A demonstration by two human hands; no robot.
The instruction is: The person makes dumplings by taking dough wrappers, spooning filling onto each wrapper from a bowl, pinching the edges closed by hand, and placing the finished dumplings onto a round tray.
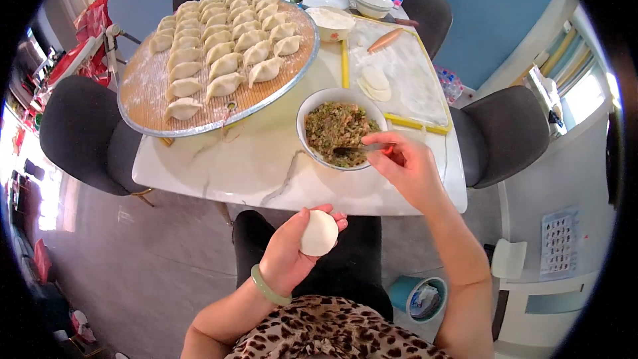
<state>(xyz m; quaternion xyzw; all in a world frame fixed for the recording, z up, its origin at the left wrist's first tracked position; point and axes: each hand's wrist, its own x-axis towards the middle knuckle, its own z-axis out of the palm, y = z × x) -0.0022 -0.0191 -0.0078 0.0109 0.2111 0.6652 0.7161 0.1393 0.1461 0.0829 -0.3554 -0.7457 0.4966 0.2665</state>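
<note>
A round white dumpling wrapper [319,233] rests in my left hand [290,250], held between the thumb and the fingers over my lap. My right hand [403,165] pinches a slim metal utensil [364,149] above the table's front edge. The utensil's dark tip sits in the chopped filling [340,125], so its exact shape is hidden. That filling lies in a white bowl [304,141] with a thin dark rim. Two or so more wrappers [375,84] overlap on the floured mat [405,103] behind my right hand.
Rows of shaped dumplings [226,64] cover much of a large round board [143,96] at the left. A rolling pin [385,40] lies on the mat near a bowl of flour [330,21]. Bottles and bowls crowd the table's back. Chairs flank the table; a bin [401,292] stands below right.
</note>
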